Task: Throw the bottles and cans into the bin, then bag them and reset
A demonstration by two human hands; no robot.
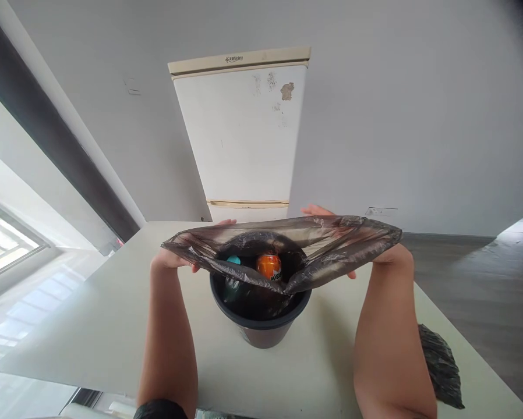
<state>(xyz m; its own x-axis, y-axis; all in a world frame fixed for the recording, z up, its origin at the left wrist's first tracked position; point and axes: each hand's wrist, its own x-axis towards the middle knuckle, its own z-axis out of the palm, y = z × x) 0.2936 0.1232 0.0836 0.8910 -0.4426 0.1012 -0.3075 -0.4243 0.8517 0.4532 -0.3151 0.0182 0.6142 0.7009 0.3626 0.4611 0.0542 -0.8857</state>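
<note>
A dark, see-through plastic garbage bag (331, 238) lines a dark round trash bin (264, 334) on the pale table. Its mouth is pulled wide to both sides between my hands. My left hand (172, 259) holds the left end, with fingertips showing behind the plastic and the thumb below it. At the right end, my right hand (390, 256) holds the bag the same way, its fingers partly covered by the film. Inside the bag lie an orange can (269, 266) and a bottle with a turquoise cap (233, 259).
A crumpled black plastic bag (440, 364) lies near the table's right edge, beside my right forearm. The white table (91, 326) extends to both sides. Behind it stands a white refrigerator (244, 134) against a grey wall. A window (8, 244) is at the left.
</note>
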